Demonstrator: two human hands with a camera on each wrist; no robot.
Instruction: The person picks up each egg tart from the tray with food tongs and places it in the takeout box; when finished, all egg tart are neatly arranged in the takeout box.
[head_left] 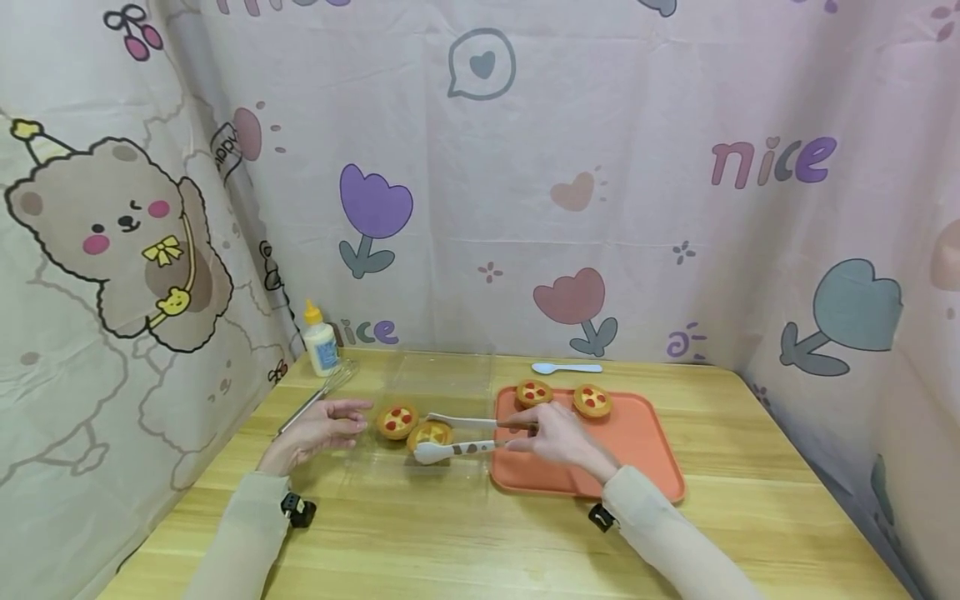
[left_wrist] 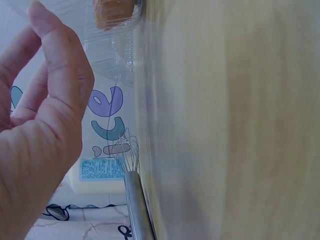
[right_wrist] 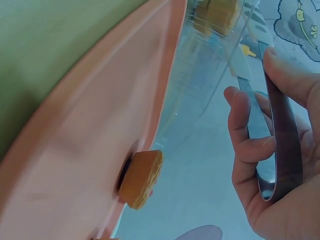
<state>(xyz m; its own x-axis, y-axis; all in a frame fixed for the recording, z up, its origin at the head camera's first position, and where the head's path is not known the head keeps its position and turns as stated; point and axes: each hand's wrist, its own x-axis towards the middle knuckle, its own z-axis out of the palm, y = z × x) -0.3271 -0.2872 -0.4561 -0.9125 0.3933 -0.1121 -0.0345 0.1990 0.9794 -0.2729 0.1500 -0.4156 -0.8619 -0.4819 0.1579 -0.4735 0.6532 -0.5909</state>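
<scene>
My right hand [head_left: 558, 437] grips metal tongs [right_wrist: 285, 135] with pale, spotted ends. The tongs' ends reach left over a clear plastic container [head_left: 442, 375] with its lid up, one on each side of a small tart [head_left: 435, 431] with a yellow top. Beside that tart, in the same container, sits another tart [head_left: 397, 422] with red pieces on top. My left hand [head_left: 318, 429] hovers at the container's left side, fingers loosely bent and holding nothing. Two more red-topped tarts, one at the back left [head_left: 533, 393] and one further right [head_left: 592, 402], rest on an orange tray [head_left: 585, 479].
A whisk [head_left: 318, 396] lies behind my left hand, near a white glue bottle [head_left: 322, 346] with a yellow cap. At the table's back edge lies a pale spoon [head_left: 566, 367]. A patterned curtain [head_left: 465, 183] hangs behind and beside the table.
</scene>
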